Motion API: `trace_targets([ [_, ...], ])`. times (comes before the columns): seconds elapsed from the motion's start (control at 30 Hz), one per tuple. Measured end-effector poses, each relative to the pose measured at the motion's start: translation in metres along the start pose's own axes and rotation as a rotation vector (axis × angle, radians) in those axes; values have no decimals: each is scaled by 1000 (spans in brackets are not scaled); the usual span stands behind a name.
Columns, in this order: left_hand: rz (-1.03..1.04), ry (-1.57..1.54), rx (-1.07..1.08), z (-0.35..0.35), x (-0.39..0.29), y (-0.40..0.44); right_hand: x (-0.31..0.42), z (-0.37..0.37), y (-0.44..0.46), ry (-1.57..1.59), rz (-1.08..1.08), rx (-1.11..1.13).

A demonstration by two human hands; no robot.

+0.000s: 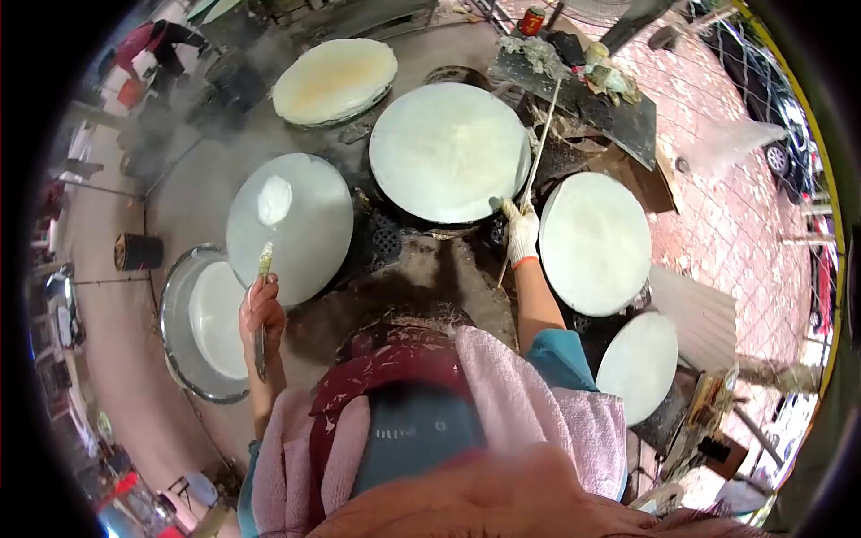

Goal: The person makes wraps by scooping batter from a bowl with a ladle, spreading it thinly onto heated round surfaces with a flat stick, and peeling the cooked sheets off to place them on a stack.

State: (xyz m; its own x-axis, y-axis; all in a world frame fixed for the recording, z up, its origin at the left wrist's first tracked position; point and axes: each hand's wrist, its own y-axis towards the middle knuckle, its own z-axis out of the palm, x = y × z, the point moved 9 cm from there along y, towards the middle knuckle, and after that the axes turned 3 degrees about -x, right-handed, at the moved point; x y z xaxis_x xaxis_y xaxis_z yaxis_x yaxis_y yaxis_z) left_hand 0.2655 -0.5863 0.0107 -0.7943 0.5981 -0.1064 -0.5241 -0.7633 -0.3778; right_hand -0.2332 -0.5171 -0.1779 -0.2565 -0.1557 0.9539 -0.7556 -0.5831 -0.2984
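My left hand (262, 316) is closed around the handle of a ladle (274, 200), whose bowl is coated in white and sits above the left round griddle (318, 242). A pale film covers that griddle. In a white glove with an orange cuff, my right hand (521, 233) is closed on a long thin stick (542, 148). Its fingertips are at the lower right edge of the middle round griddle (448, 152), which bears a pale, thin sheet. Beside my left forearm stands a metal basin (170, 309) of white batter (218, 318).
More pale round griddles lie at the right (595, 244) and lower right (639, 368). A browned round sheet (336, 79) is at the back. A dark board (619, 125) holds scraps. Wire fencing (708, 108) borders the right. Another person (157, 49) bends over at far left.
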Motion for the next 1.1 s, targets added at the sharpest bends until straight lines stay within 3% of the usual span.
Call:
trace_targets([
  [0.03,-26,-44,19,5,6,-1,13,8,7,166,-115,5],
  [0.13,-74,-194,97,21,23,-10,3,13,35,222,11,33],
  [0.23,5,-139,99,18,23,-20,28,27,44,320,-58,94],
  [0.37,101,-122,69,10,11,-25,53,33,74,-188,-125,-28],
  [0.53,180,-162,10,-9,-21,-30,87,58,74,-332,-212,-68],
  [0.63,358,-149,0,-33,-57,-36,125,92,58,-360,-326,-32],
  [0.7,283,-107,-1,-45,-71,-33,155,119,46,-458,-377,-27],
  [0.77,294,-31,-139,-62,-88,-39,181,148,33,-407,-437,34],
  [0.8,263,-87,-61,-60,-93,-39,190,163,30,-413,-439,61],
  [0.9,334,-51,-120,-80,-121,-50,228,214,23,-336,-545,192],
  [1.03,366,-111,-137,-107,-140,-61,289,295,23,-587,-558,297],
  [1.1,368,-203,-64,-121,-145,-65,303,339,34,-418,-401,474],
])
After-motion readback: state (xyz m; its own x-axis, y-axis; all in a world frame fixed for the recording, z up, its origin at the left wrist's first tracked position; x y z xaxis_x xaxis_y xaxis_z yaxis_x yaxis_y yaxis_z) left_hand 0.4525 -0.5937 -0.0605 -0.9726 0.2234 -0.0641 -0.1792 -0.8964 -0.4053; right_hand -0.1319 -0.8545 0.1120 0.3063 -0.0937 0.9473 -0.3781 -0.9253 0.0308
